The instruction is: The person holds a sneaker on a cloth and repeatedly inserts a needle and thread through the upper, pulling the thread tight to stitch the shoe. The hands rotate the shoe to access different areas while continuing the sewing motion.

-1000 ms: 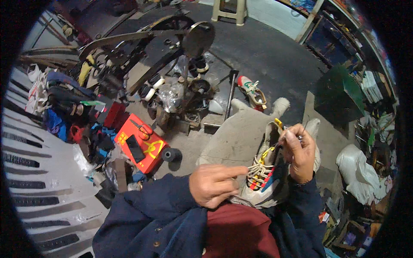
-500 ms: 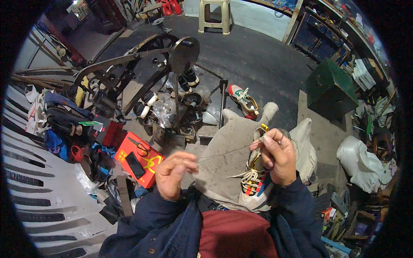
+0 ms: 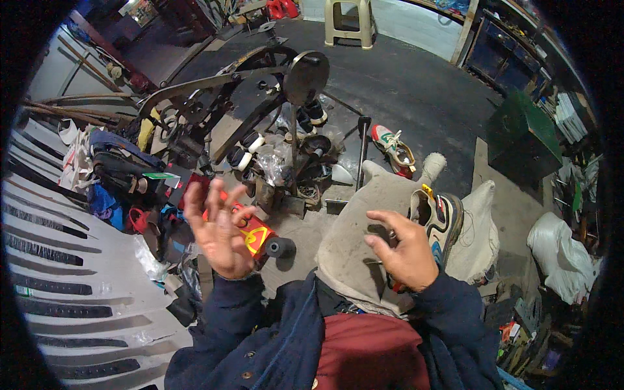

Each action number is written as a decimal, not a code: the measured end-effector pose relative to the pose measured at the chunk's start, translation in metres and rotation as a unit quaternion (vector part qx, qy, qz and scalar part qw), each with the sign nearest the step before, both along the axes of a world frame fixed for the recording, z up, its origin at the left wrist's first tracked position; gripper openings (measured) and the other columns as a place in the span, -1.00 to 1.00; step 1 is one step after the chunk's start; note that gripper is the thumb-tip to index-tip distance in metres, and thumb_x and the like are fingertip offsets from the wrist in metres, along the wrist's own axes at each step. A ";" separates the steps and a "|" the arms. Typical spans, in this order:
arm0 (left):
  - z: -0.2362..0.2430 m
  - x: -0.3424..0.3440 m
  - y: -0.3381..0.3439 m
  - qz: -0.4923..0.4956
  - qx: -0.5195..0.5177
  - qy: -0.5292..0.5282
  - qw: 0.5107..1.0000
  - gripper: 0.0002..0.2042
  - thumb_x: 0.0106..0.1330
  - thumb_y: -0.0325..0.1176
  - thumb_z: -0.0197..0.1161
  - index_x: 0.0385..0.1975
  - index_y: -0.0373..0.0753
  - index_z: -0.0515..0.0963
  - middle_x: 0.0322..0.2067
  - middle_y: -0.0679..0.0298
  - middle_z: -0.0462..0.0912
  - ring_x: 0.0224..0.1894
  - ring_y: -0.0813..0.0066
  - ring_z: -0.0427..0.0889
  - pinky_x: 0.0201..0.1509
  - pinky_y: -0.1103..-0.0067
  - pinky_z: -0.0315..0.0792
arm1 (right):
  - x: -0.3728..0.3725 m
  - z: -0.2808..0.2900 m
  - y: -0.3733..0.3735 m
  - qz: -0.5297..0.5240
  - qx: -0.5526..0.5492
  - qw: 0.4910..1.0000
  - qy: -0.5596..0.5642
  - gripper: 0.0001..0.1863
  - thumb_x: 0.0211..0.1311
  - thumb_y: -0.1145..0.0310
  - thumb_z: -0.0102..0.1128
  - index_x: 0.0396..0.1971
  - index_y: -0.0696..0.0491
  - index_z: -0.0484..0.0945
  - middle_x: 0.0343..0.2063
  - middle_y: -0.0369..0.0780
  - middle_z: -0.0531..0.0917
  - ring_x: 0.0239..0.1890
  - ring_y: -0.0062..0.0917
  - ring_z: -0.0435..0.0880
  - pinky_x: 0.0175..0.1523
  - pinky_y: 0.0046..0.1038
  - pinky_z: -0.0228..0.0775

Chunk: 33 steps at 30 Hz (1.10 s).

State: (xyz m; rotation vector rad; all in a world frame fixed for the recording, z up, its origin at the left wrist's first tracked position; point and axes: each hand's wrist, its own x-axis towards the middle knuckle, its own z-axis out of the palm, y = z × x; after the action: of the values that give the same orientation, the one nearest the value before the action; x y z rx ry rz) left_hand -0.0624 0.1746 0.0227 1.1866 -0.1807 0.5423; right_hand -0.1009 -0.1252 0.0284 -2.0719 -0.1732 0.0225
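Observation:
My left hand (image 3: 221, 231) is raised with fingers spread, partly in front of the red box (image 3: 253, 235) and near a black spool (image 3: 279, 248). My right hand (image 3: 406, 250) hovers at the near left of a multicolored sneaker (image 3: 441, 218), thumb and forefinger apart; its other fingers are bent and partly hidden, and I see nothing clearly held. That sneaker rests on a pale, stained cloth (image 3: 351, 237) over my lap, its laces mostly hidden by my right hand. The thread seen earlier is not discernible now.
A black iron machine (image 3: 304, 77) stands ahead among loose shoes and bags, with a red-green sneaker (image 3: 393, 146) beside it. A plastic stool (image 3: 348, 23) stands behind. A green metal box (image 3: 523, 140) and white sack (image 3: 559, 257) are at right; dark straps (image 3: 58, 309) lie at left.
My left hand has moved up and left, spreading its fingers. My right hand has moved slightly down and loosened its pinch. The thread stretched between them no longer shows.

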 end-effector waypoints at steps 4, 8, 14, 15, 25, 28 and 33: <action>0.006 0.013 0.025 0.019 0.011 -0.005 1.000 -0.54 0.49 -0.44 0.07 0.38 -0.21 0.29 0.28 0.02 0.47 0.25 0.10 0.54 0.08 0.32 0.64 | 0.001 -0.008 0.006 0.041 -0.103 0.994 -0.024 -0.52 0.15 0.42 0.41 0.10 0.18 0.59 -0.11 0.00 0.72 -0.09 -0.11 0.73 0.03 -0.30 0.55; -0.024 0.010 0.007 -0.023 0.153 0.137 0.978 -0.80 0.51 -0.40 0.11 0.01 -0.25 0.59 -0.03 0.25 0.65 -0.03 0.53 0.62 -0.05 0.55 0.58 | 0.001 -0.003 -0.006 0.016 -0.055 0.998 -0.016 -0.59 0.16 0.49 0.40 0.04 0.19 0.62 -0.21 -0.05 0.74 -0.18 -0.32 0.76 -0.06 -0.41 0.55; -0.068 0.013 -0.094 -0.170 0.487 0.014 0.856 -0.43 0.30 -0.31 0.33 0.34 -0.13 0.41 0.30 0.02 0.48 0.26 0.14 0.53 0.17 0.42 0.51 | -0.002 0.011 -0.016 -0.037 -0.037 0.998 -0.030 -0.72 0.16 0.52 0.38 -0.10 0.20 0.66 -0.31 -0.09 0.70 -0.26 -0.30 0.72 -0.12 -0.39 0.51; -0.072 0.013 -0.108 -0.175 0.479 -0.020 0.860 -0.44 0.31 -0.31 0.33 0.33 -0.13 0.41 0.20 0.02 0.55 0.17 0.16 0.58 0.11 0.42 0.52 | -0.002 0.013 -0.017 -0.036 -0.044 0.998 -0.039 -0.72 0.16 0.52 0.38 -0.11 0.20 0.66 -0.31 -0.08 0.70 -0.25 -0.31 0.72 -0.12 -0.39 0.50; -0.052 0.023 -0.020 -0.317 0.395 0.112 0.855 -0.90 0.37 -0.43 0.24 -0.27 -0.29 0.66 -0.39 0.13 0.66 -0.30 0.34 0.64 -0.15 0.49 0.49 | 0.011 0.003 0.009 0.048 -0.067 0.994 -0.065 -0.49 0.16 0.39 0.40 0.12 0.22 0.55 0.10 0.06 0.63 0.03 -0.11 0.70 0.14 -0.29 0.54; -0.018 0.022 0.019 -0.294 0.397 0.081 0.866 -0.91 0.33 -0.51 0.26 -0.25 -0.32 0.67 -0.34 0.16 0.67 -0.28 0.37 0.64 -0.15 0.52 0.47 | 0.014 -0.005 0.030 0.150 -0.069 0.986 0.013 -0.48 0.18 0.32 0.44 0.13 0.18 0.58 -0.06 0.03 0.71 -0.03 -0.10 0.72 0.09 -0.29 0.53; 0.005 0.029 0.069 -0.205 0.473 0.124 0.848 -0.89 0.32 -0.55 0.25 -0.25 -0.33 0.69 -0.37 0.19 0.66 -0.28 0.40 0.65 -0.15 0.50 0.48 | 0.013 0.018 -0.013 0.061 0.113 0.992 0.010 -0.77 0.34 0.28 0.27 -0.32 0.15 0.72 -0.43 -0.19 0.72 -0.39 -0.51 0.66 -0.25 -0.42 0.47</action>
State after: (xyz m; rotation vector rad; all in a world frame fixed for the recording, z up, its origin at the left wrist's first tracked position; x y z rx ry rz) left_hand -0.0331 0.2439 0.0275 2.0958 -0.5020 -0.1394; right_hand -0.0875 -0.1380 0.0464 -1.8323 -0.2780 0.0948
